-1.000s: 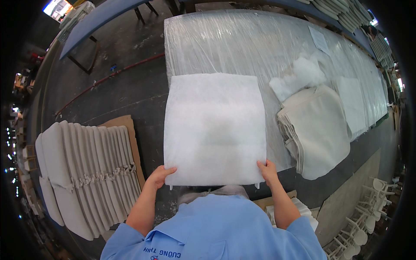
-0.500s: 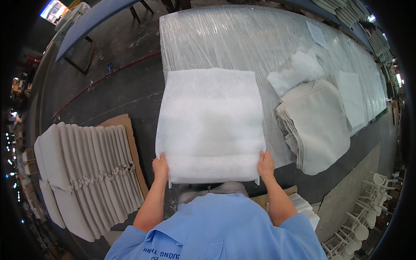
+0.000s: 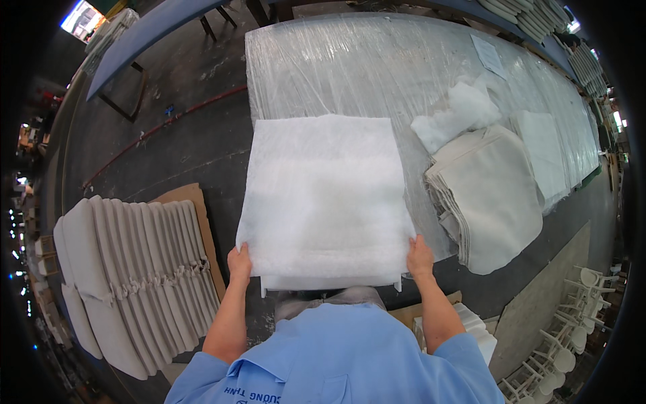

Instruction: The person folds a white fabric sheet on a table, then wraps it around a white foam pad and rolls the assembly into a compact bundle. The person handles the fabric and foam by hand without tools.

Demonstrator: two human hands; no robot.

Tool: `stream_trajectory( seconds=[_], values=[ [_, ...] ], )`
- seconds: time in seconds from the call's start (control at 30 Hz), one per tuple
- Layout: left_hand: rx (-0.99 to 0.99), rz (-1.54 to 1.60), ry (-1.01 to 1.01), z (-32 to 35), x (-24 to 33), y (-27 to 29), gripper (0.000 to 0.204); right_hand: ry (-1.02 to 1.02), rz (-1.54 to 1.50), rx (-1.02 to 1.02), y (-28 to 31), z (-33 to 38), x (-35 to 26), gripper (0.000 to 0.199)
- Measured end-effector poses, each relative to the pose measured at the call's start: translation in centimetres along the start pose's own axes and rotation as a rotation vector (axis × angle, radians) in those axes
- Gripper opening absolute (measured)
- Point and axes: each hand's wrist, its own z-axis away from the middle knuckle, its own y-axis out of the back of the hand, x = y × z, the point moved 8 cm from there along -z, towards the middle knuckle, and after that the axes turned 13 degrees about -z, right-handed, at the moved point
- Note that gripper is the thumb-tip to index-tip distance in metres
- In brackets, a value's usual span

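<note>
A white sheet of fluffy batting (image 3: 326, 195) lies spread in front of me, its far part over the plastic-covered surface. My left hand (image 3: 239, 259) is closed on its near left edge. At the near right edge, my right hand (image 3: 420, 256) pinches the same sheet. Beneath the batting, close to my body, shows the edge of a smooth white piece (image 3: 330, 282) with a short white prong at each end. The rest of that piece is hidden. To the right sits a stack of light beige fabric pieces (image 3: 491, 195).
Clear plastic wrap (image 3: 323, 64) covers a wide low stack ahead. On it rest a crumpled batting scrap (image 3: 464, 111) and a white sheet (image 3: 542, 151). Several beige cushions (image 3: 134, 276) stand in a row at left. White chair frames (image 3: 565, 343) are at lower right; a blue table (image 3: 148, 37) is far left.
Both hands have moved slightly apart, drawing the batting's near edge wider. That edge has shifted a little away from me, uncovering more of the white piece beneath.
</note>
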Motion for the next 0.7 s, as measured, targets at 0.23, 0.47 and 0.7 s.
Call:
stream_trajectory(
  seconds=[0.23,0.47,0.7],
  values=[
    [-0.061,0.105,0.03,0.1,-0.3,0.5,0.039,0.027,-0.017,0.019,0.5,0.3,0.0,0.026],
    [-0.451,-0.083,0.041,1.5,-1.1,-1.0,0.041,-0.009,-0.181,-0.111,-1.4,1.4,1.3,0.03],
    [-0.483,-0.115,-0.081,-3.1,8.7,-0.2,0.037,-0.05,-0.518,-0.141,-1.6,-5.5,-3.6,0.035]
  ],
)
